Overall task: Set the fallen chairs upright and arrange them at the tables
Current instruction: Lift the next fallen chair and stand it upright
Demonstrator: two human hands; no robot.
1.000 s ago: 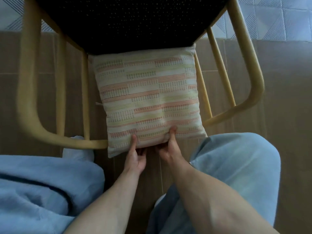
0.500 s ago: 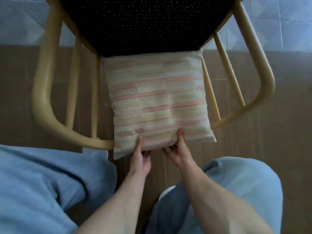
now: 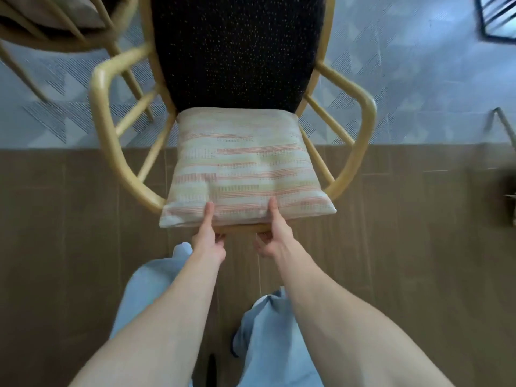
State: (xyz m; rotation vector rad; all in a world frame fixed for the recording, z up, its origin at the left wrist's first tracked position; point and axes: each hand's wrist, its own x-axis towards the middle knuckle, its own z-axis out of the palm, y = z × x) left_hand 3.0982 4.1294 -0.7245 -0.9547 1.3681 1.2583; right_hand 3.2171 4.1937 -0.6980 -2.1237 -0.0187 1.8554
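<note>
Chair [image 3: 237, 51] with the yellow wooden frame and the dark speckled seat now stands on its legs in front of the person, partly on the grey patterned floor [image 3: 418, 79] and partly on the brown floor [image 3: 69, 247]. One second ago the seat was much closer to the camera and the person was crouched low, with the knees high on both sides; now the view is from higher up and the whole frame with both armrests is visible, so I judge that the person has risen and the chair has come upright. The striped cushion [image 3: 245, 169] lies against the backrest, its top edge touching the seat. The left hand [image 3: 208, 241] grips the lower edge of the cushion and the wooden rail under it, with the thumb pressed on the fabric and the fingers curled below. The right hand [image 3: 275, 241] holds the same edge in the same way, just beside the left one. A second chair [image 3: 55, 29] is partly visible at the top left, and a black metal frame [image 3: 499, 18] at the top right; I cannot tell if it belongs to a table. No surface is visible, so the chair probably must yet be moved to its place.
</note>
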